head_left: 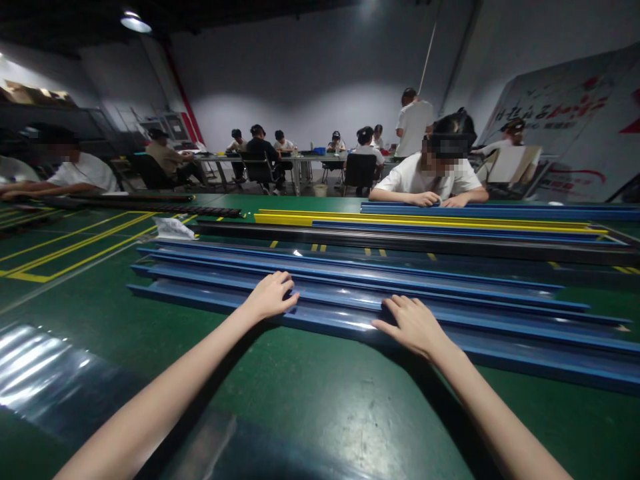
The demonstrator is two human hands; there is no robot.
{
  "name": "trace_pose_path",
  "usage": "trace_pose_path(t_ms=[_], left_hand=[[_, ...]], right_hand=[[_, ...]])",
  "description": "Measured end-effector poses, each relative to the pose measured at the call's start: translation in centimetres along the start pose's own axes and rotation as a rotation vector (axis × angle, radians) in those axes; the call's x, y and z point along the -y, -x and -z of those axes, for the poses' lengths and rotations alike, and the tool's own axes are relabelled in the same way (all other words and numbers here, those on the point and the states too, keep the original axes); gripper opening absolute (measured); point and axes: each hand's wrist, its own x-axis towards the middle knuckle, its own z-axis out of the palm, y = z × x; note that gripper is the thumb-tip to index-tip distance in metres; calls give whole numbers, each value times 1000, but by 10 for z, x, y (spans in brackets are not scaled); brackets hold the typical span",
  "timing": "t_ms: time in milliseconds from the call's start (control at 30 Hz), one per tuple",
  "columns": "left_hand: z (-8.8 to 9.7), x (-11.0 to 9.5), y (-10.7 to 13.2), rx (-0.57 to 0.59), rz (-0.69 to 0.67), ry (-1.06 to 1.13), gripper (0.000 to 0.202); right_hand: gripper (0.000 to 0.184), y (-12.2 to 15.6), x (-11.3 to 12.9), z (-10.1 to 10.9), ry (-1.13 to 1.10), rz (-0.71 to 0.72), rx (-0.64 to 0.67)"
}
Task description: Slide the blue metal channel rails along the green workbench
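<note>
Several long blue plastic channel strips (345, 319) lie side by side across the green table, their hollow sides facing up. My left hand (270, 297) reaches over the nearest strips left of their middle, fingers bent and thumb apart. Farther right, my right hand (411, 325) is over the same strips, with its fingers stretched forward and its thumb spread. Both hands appear to touch the strips, though the exact contact under the fingertips is hidden. Neither hand is visibly closed around anything.
Behind the blue strips lie a long black strip (350, 235) and a yellow strip (425, 220). A crumpled clear plastic piece (174, 229) sits at their left. Shiny clear sheeting (55, 373) covers the near left. Across the table, a person (430, 177) handles another blue strip (500, 212).
</note>
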Motion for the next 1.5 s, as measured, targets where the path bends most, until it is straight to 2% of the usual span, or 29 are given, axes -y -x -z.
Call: trace_pose_path(t_ms=[67, 200, 300, 367, 433, 533, 667, 800, 1000, 1167, 1367, 1500], left_hand=[[3, -2, -18, -29, 2, -23, 27], [2, -11, -64, 23, 2, -44, 27], [-3, -15, -96, 173, 12, -10, 39], [-7, -17, -113, 316, 58, 37, 50], [-14, -17, -126, 383, 70, 52, 59], [-27, -15, -139, 443, 86, 63, 67], [-42, -13, -147, 476, 105, 61, 72], [-41, -11, -145, 458, 85, 61, 72], [-24, -11, -137, 348, 39, -19, 74], [-3, -8, -134, 288, 0, -60, 78], [48, -1, -129, 211, -11, -120, 83], [86, -2, -112, 214, -17, -165, 83]], right_hand=[[51, -12, -9, 6, 2, -1, -14], [36, -42, -32, 3, 12, -81, -24], [30, -61, -51, -11, -21, -127, 4], [36, -73, -62, -22, -89, -148, 24], [43, -83, -72, -33, -135, -152, 53], [54, -96, -81, -46, -137, -179, 113], [57, -106, -86, -58, -97, -254, 198], [58, -103, -86, -59, -103, -221, 152], [61, -90, -84, -47, -65, -132, -25], [62, -85, -82, -24, -28, -107, -107], [65, -86, -78, 25, -26, -93, -221], [70, -73, -65, 53, -10, -92, -248]])
